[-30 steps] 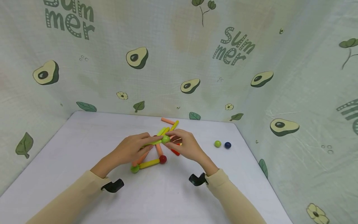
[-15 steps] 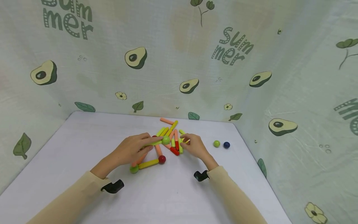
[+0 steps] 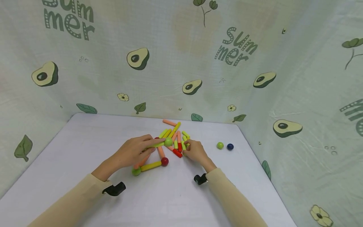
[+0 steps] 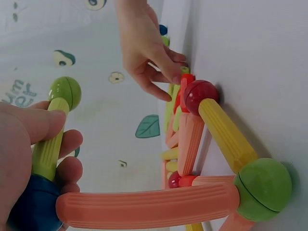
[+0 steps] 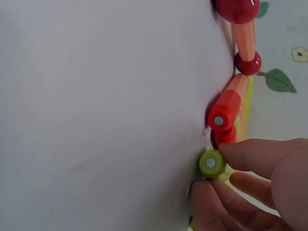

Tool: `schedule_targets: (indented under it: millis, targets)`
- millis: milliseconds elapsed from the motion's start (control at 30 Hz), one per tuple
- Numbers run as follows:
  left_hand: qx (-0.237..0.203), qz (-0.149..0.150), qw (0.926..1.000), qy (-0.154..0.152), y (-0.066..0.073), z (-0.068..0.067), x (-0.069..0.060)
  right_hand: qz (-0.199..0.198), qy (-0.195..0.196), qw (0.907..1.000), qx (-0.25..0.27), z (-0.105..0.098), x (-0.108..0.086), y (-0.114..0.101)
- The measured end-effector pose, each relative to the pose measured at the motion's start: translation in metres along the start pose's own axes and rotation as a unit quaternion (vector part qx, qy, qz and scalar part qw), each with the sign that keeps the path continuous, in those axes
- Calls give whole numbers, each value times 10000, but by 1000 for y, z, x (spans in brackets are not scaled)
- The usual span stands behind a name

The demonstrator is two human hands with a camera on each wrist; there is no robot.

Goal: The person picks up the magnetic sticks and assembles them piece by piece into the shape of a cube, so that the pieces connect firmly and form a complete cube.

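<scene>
looks like rod-picking time: left hand (image 3: pixel 135 149) pinches a ribbed lime-green plastic rod (image 4: pixel 47 155), right hand (image 3: pixel 197 152) clamped on a round yellow-green plastic rod (image 5: pixel 211 163) that probably needs lifting clear next

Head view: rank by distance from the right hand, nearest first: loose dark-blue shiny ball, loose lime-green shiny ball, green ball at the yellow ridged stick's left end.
From the right hand:
1. Loose lime-green shiny ball, right of it.
2. Dark-blue shiny ball, farther right.
3. Green ball, left, on the yellow ridged stick.
</scene>
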State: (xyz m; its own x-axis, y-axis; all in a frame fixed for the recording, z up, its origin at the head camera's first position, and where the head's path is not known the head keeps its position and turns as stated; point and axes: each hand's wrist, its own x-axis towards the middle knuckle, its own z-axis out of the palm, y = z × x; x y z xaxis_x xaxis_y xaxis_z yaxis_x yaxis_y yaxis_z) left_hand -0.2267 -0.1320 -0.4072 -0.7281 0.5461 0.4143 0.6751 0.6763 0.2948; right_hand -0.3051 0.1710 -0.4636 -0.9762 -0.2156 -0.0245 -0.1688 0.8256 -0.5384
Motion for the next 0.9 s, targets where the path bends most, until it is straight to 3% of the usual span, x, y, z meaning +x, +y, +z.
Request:
schedule_targets:
  millis: [233, 433, 667, 900]
  targets:
    - [87, -58, 9999, -95, 2, -1, 1, 176, -271, 9987, -391, -5, -6, -2]
    - [44, -71, 9999, -90, 2, -1, 1, 137, -307, 9988, -361, -13, -12, 4]
    - [28, -65, 9999, -75, 1, 0, 2, -682, -280, 9973, 75, -23, -15, 8]
    - [16, -161, 9998, -138, 1, 1, 3, -1594, -722, 9811, 832, -26, -24, -5]
